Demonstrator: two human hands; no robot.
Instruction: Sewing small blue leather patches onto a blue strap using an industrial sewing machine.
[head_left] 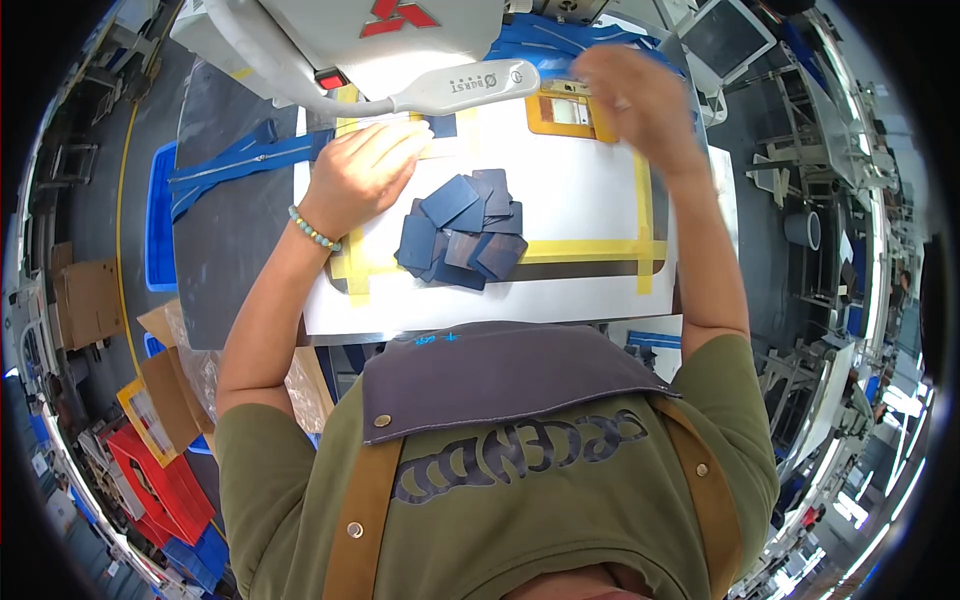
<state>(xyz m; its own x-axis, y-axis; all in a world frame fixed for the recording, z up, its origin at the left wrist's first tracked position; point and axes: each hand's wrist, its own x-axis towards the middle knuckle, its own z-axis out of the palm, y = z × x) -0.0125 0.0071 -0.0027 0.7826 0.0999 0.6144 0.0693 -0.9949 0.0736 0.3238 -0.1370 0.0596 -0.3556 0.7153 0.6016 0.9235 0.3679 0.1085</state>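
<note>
My left hand (362, 172) reaches over the white work surface under the sewing machine head (350, 45). Its fingers are stretched out side by side, with the tips beside a small dark blue square piece (441, 125). A blue zipper strip (250, 158) runs out to the left from beside its knuckles. My right hand (637, 105) is raised at the far right and smeared by motion, so its grip is unclear. It is nearest an orange-yellow frame (560, 116) and several blue zipper strips (545, 40). Between my forearms lies a loose pile of dark blue square pieces (462, 230).
A white handle-shaped lamp (465, 86) on a bent arm hangs low over the work. Yellow tape (590, 251) borders the white sheet. A blue bin (160, 220) stands left of the table, cardboard boxes (175, 390) lower left. A screen (725, 42) stands at the far right.
</note>
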